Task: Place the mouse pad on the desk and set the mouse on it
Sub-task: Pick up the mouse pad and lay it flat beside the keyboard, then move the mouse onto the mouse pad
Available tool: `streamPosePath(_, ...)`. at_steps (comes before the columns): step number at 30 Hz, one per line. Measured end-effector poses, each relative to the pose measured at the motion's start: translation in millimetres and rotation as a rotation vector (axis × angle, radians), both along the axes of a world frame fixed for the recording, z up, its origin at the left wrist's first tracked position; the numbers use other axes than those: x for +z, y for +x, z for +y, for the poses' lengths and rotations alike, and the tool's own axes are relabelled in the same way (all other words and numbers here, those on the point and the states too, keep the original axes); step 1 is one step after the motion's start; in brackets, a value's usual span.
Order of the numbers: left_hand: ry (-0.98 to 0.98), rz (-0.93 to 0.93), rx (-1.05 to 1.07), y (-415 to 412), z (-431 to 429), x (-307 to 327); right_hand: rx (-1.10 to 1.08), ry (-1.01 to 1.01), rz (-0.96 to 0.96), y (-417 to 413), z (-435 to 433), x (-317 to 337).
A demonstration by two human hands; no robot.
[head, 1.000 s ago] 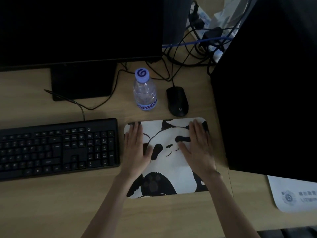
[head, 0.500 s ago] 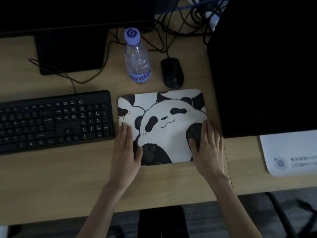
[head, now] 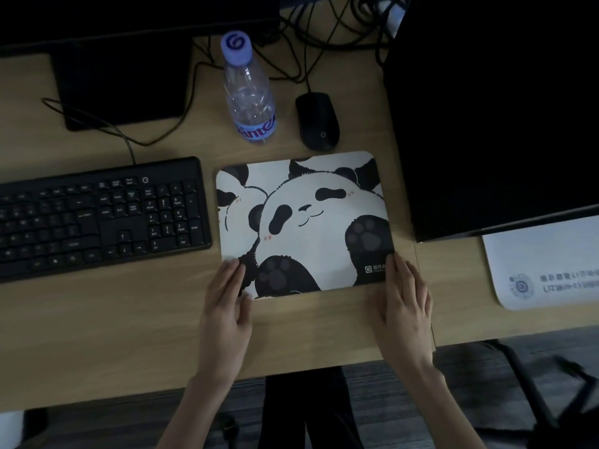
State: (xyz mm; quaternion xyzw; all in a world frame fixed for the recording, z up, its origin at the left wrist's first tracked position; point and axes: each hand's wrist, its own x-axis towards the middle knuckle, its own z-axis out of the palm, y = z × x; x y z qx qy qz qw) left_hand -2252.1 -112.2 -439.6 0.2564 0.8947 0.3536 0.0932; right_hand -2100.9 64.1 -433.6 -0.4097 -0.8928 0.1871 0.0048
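A panda-print mouse pad (head: pixel 308 215) lies flat on the wooden desk (head: pixel 97 319), between the keyboard and the computer tower. A black wired mouse (head: pixel 317 121) sits on the bare desk just beyond the pad's far edge. My left hand (head: pixel 227 299) rests flat with its fingertips on the pad's near left corner. My right hand (head: pixel 405 299) lies flat with its fingertips at the pad's near right corner. Both hands have their fingers stretched out and hold nothing.
A black keyboard (head: pixel 97 218) lies left of the pad. A clear water bottle (head: pixel 249 95) stands beside the mouse. A black computer tower (head: pixel 492 108) blocks the right. A monitor base (head: pixel 120 85) and cables sit at the back. A white pad (head: pixel 547 264) lies at far right.
Both hands have slid back along the pad from its middle to its near corners. The view has shifted toward the desk's front edge. The mouse has stayed in place.
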Motion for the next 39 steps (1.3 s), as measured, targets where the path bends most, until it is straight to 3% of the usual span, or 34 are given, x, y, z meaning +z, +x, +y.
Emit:
streamPosePath(8, -0.004, -0.011, 0.020, 4.8, 1.5, 2.8, -0.004, -0.021, -0.031, -4.6, 0.2, 7.3)
streamPosePath(13, 0.042, -0.086, 0.062, -7.3, 18.3, 23.8, -0.001, -0.083, 0.155, -45.5, 10.9, 34.0)
streamPosePath(18, 0.274, -0.436, 0.296, -53.3, 92.3, 67.9, 0.088, -0.100, 0.268, -129.7, 54.5, 74.0)
streamPosePath(25, 0.668, -1.406, 0.593, -104.5, 189.6, 75.7, 0.171, -0.126, 0.187, -219.6, 119.9, 73.5)
streamPosePath(27, 0.688, -1.572, 0.670, -110.8, 202.1, 71.5, 0.174, -0.192, 0.171, -236.6, 129.5, 63.4)
streamPosePath(31, 0.615, -1.669, 0.735, -119.2, 213.9, 64.2, 0.214, -0.294, 0.099, -257.3, 137.1, 48.2)
streamPosePath(34, 0.684, -1.745, 0.702, -123.4, 219.4, 63.1, 0.259, -0.297, 0.046, -263.5, 139.7, 41.4)
streamPosePath(39, 0.693, -1.731, 0.707, -128.5, 224.8, 65.4, 0.270, -0.296, 0.006, -267.3, 146.5, 40.8)
